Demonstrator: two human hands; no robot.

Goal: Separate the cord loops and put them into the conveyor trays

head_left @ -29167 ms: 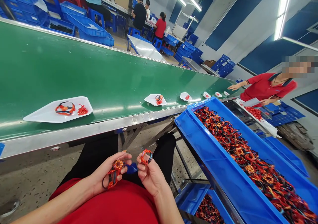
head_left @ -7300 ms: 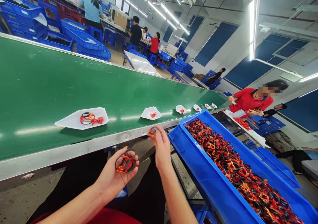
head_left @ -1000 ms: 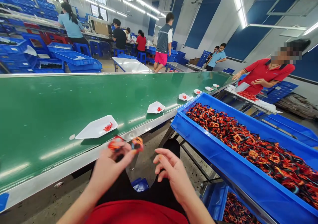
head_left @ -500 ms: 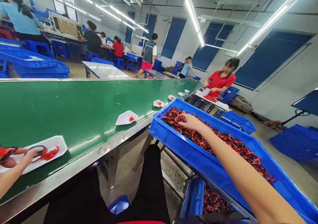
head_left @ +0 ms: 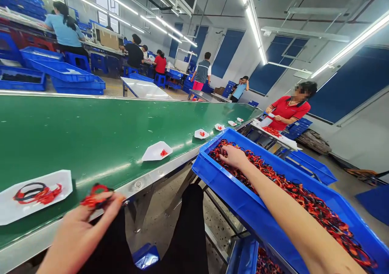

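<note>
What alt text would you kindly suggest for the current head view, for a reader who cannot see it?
A person's left hand holds red-and-black bands over the near edge of a green conveyor belt, while the right hand dips into a blue bin piled with similar bands. White trays with red pieces line the belt; a co-worker in red is farther along.

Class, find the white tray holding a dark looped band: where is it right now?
In the head view, that white tray lies on the green conveyor belt at the picture's left edge, beyond and left of the left hand.
</note>
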